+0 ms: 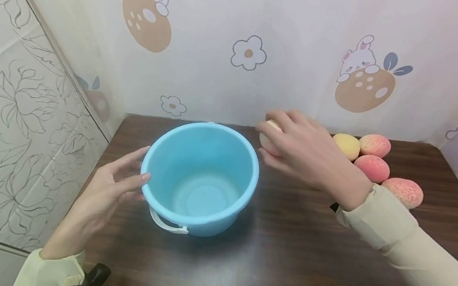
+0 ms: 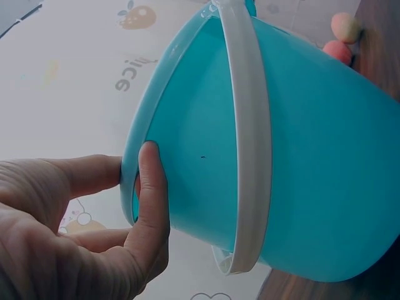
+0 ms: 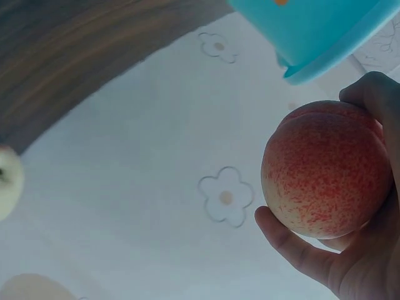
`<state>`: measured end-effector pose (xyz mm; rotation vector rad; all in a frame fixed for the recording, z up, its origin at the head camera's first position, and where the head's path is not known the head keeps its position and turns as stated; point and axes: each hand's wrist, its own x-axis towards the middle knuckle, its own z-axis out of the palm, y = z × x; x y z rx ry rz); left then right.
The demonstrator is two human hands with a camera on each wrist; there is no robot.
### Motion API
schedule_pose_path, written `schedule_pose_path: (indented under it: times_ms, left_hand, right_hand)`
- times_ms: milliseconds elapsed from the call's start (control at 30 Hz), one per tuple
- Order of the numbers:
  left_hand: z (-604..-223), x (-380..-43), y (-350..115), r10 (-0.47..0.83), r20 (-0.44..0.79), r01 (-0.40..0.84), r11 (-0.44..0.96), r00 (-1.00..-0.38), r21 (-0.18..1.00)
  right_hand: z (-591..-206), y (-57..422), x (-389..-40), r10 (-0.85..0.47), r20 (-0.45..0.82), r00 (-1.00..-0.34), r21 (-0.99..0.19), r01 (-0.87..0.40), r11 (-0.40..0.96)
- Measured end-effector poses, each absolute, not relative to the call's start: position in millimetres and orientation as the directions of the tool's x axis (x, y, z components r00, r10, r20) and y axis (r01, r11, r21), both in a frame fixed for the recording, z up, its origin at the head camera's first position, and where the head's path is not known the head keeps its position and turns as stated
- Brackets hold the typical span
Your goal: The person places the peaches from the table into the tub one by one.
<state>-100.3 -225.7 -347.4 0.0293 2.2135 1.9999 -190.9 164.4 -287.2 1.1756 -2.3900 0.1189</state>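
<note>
A light blue bucket (image 1: 214, 226) with a white handle (image 2: 253, 144) stands on the table, its inside bare in the head view. My left hand (image 1: 106, 193) pinches the left side of the rim, thumb on one face and fingers on the other. To the right of the bucket, my right hand (image 1: 308, 149) holds a peach (image 3: 328, 172) above the tabletop, close to the rim. The peach is pinkish red with pale speckled patches; in the head view the fingers cover much of it.
Several more peaches lie at the back right of the dark wooden table (image 1: 296, 257): a yellow peach (image 1: 346, 146), a red peach (image 1: 372, 168) and speckled pink ones (image 1: 404, 192). A cloth with rabbit prints (image 1: 213, 22) hangs behind, and a flower-patterned panel (image 1: 11, 125) borders the left.
</note>
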Motion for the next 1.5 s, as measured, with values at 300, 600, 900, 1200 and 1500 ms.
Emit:
schedule_pose_path:
  times_ms: [300,600,900,1200,1500]
  left_hand:
    - [-347.1,-100.3,-227.3,0.121,-0.097,-0.084,0.108,-0.988,0.991]
    - [-347.0,-100.9,-227.0,0.113,-0.098,-0.085,0.109,-0.989,0.99]
    - [-347.7,-101.9,-227.1,0.115,-0.1,-0.086,0.121,-0.988,0.989]
    - [-347.4,-102.6,-226.8,0.121,-0.106,-0.091,0.126,-0.987,0.988]
    - [-348.5,-101.8,-226.8,0.115,-0.109,-0.094,0.126,-0.987,0.987]
  right_hand:
    - [-274.9,126.9,-192.7,-0.762,0.484,-0.43,0.179,-0.804,0.567]
    - [-274.8,94.7,-191.8,-0.829,0.412,-0.377,0.215,-0.844,0.491]
    - [-284.1,71.3,-190.1,-0.904,0.269,-0.333,0.197,-0.899,0.39]
    - [-289.1,54.0,-194.8,-0.94,-0.045,-0.338,0.018,-0.941,0.338]
    - [-296.3,41.8,-205.0,-0.88,-0.341,-0.332,-0.112,-0.914,0.389]
